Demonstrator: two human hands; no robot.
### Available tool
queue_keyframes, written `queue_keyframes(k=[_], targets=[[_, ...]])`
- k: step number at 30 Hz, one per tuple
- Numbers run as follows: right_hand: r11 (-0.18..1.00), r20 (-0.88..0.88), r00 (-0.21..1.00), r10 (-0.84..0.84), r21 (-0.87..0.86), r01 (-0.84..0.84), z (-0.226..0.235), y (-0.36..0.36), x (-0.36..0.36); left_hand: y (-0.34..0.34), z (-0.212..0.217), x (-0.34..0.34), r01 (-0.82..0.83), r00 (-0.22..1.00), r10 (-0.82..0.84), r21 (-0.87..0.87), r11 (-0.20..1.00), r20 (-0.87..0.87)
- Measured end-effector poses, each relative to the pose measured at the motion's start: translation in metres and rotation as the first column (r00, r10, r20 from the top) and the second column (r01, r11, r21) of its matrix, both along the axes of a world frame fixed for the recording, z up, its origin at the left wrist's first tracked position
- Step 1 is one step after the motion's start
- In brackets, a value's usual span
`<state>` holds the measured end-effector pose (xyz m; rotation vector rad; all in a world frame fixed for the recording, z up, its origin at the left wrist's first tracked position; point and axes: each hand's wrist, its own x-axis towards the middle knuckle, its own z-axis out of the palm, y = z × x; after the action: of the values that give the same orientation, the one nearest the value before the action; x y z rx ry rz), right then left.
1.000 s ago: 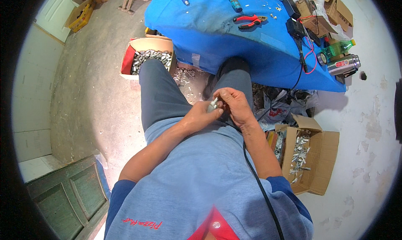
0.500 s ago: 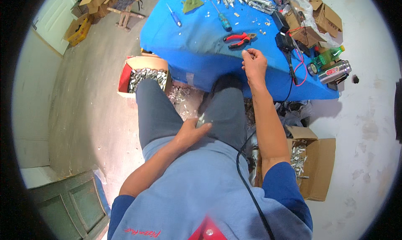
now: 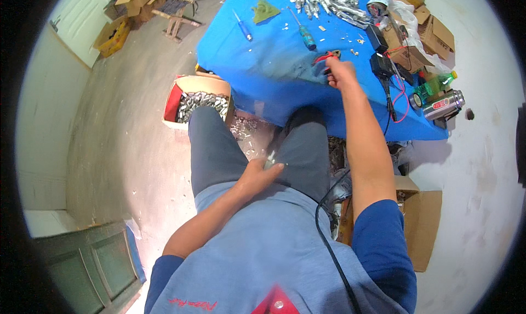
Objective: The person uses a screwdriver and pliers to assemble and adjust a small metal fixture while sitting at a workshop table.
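Observation:
My left hand (image 3: 258, 171) rests in my lap between my thighs and holds a small silvery metal part (image 3: 270, 160) in its fingers. My right hand (image 3: 338, 73) reaches out over the blue table (image 3: 263, 56) and closes on red-handled pliers (image 3: 324, 57) lying near the table's middle. A blue-handled screwdriver (image 3: 304, 35) lies just beyond the pliers. A second, smaller blue screwdriver (image 3: 243, 29) lies further left.
A heap of silvery metal parts (image 3: 326, 0) sits at the table's far side. A cardboard box of metal parts (image 3: 198, 103) stands on the floor left of my knee. Another open box (image 3: 416, 226) is at my right. A steel flask (image 3: 442, 106) and green bottle (image 3: 433, 85) stand near the table's right corner.
My right hand left my lap, where both hands worked on the small part, and stretched forward onto the table to the red pliers. My left hand stayed in my lap with the part.

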<state>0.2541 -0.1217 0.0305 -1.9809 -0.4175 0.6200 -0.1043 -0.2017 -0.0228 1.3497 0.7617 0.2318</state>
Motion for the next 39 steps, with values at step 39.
queue_keyframes(k=[39], targets=[[0.721,-0.733,0.303,0.609,0.353,-0.596,0.028,-0.228,-0.171,0.000,-0.020,0.004,-0.090,0.990,0.126,0.388,0.917,-0.067]])
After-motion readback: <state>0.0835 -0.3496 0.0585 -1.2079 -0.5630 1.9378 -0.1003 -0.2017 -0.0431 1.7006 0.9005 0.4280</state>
